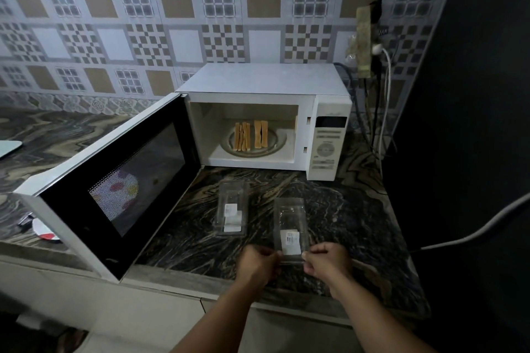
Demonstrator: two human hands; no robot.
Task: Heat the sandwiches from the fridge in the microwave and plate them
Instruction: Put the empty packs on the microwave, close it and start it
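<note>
The white microwave (266,86) stands on the counter with its door (114,189) swung wide open to the left. Inside, two sandwiches (251,135) stand on edge on the glass turntable (276,142). In front of the microwave lie two clear plastic sandwich packs. The left pack (232,206) lies alone. The right pack (291,228) is held at its near end: my left hand (258,262) pinches its left corner and my right hand (327,261) pinches its right corner.
A dark marbled counter (358,209) runs to the wall and ends at a black panel on the right. A patterned plate (44,231) sits left of the door. Cables and a power strip (365,43) hang at the back right.
</note>
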